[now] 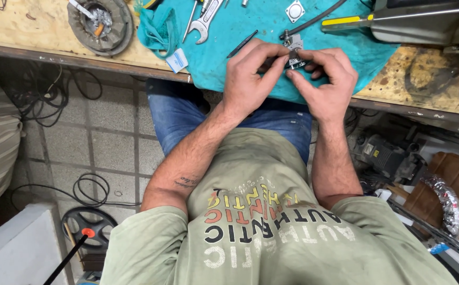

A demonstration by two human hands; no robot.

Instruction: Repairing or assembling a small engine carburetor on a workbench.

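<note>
While both hands pinch the small metal part (295, 53) over the teal cloth (240, 31) at the workbench (29, 29) edge, left hand (248, 79) should probably brace it steady so right hand (327, 84) fingertips can work without dropping anything.

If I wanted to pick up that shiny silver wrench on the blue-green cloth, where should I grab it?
Probably by the long flat handle of the shiny silver metal wrench, coming down from above with fingers on its two narrow edges. It lies flat on the teal cloth, and its open jaw end points toward the bench edge. A thin silver tool lies close on one side, so pinch carefully.
</note>
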